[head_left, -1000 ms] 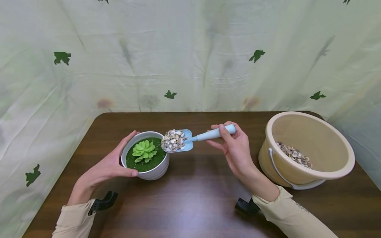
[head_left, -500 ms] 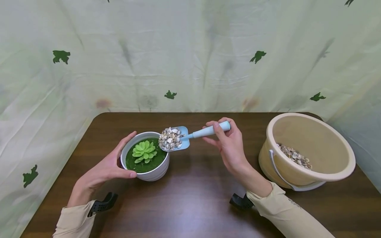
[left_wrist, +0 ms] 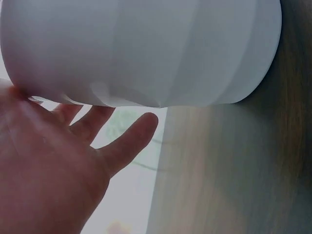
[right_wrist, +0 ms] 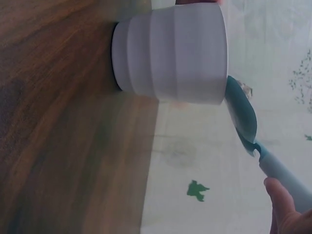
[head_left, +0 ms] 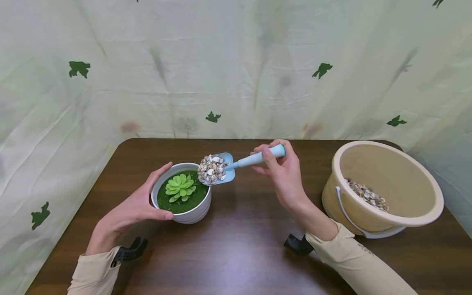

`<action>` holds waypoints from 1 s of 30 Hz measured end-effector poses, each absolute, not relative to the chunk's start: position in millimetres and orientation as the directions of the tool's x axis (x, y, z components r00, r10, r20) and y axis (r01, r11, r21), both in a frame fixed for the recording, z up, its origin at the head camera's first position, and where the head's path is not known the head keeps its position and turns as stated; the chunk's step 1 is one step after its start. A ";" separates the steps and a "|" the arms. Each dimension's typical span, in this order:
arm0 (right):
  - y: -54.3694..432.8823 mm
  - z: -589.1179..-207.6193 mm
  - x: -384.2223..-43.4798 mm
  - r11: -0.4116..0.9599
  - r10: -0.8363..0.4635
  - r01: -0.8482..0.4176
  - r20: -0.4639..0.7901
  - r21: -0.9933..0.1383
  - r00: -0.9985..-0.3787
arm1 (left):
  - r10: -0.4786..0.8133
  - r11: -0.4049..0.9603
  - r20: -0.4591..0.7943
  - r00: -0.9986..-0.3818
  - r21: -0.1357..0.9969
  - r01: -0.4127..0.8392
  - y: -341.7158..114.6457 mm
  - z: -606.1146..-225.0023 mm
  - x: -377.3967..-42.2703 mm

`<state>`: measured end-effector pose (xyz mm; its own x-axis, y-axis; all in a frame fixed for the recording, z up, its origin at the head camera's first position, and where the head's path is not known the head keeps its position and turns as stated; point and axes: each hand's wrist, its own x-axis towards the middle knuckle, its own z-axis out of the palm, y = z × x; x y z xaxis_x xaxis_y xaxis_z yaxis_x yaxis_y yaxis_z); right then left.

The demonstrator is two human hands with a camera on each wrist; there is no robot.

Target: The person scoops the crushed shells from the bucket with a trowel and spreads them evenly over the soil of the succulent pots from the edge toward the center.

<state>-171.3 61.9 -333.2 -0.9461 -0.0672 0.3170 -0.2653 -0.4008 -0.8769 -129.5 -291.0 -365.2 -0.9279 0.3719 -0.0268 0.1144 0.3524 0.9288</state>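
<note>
A white ribbed plant pot point(head_left: 191, 216) stands on the table at left, with a light green succulent point(head_left: 180, 187) set in green moss-like cover point(head_left: 186, 208). My left hand point(head_left: 138, 205) holds the pot from its left side, thumb at the near rim and fingers round the far side. Pinched by the handle in my right hand point(head_left: 284, 174) is a light blue hand trowel point(head_left: 254, 159). A heap of small shell-like pebbles point(head_left: 211, 170) fills its blade, which overlaps the pot's right rim. In the right wrist view the blade's tip point(right_wrist: 234, 90) is right at the rim, handle higher.
A beige bucket point(head_left: 333, 205) with a grey handle point(head_left: 344, 217) stands at the right of the dark wooden table point(head_left: 236, 246). More pebbles point(head_left: 366, 194) lie inside it. Behind the table hangs a pale curtain point(head_left: 236, 73) with leaf patterns.
My right hand has moved left and a little away from me, bringing the loaded trowel further over the pot's rim with its handle tilted up more. The left hand and pot stay put.
</note>
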 end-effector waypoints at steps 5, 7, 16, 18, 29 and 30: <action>61.8 -330.6 -172.4 -0.376 -0.062 -0.304 0.351 -0.876 -0.934 | 0.391 0.354 -0.039 -0.920 0.929 0.111 -291.7 -363.3 -130.5; 61.4 -329.6 -172.4 -0.365 -0.066 -0.314 0.361 -0.876 -0.930 | 0.407 0.331 -0.030 -0.913 0.936 0.117 -292.8 -363.2 -130.1; 59.8 -326.6 -171.3 -0.346 -0.073 -0.321 0.366 -0.882 -0.928 | 0.414 0.263 0.003 -0.910 0.957 0.123 -294.2 -366.6 -127.6; 59.5 -326.1 -171.0 -0.342 -0.072 -0.324 0.368 -0.882 -0.927 | 0.406 0.261 0.001 -0.914 0.958 0.117 -293.5 -367.5 -127.6; 58.2 -321.7 -171.2 -0.297 -0.111 -0.365 0.412 -0.882 -0.905 | 0.410 0.285 -0.017 -0.912 0.952 0.111 -292.5 -367.6 -128.7; 57.7 -321.5 -171.0 -0.297 -0.114 -0.366 0.413 -0.882 -0.903 | 0.417 0.272 -0.018 -0.909 0.957 0.106 -293.0 -367.5 -128.2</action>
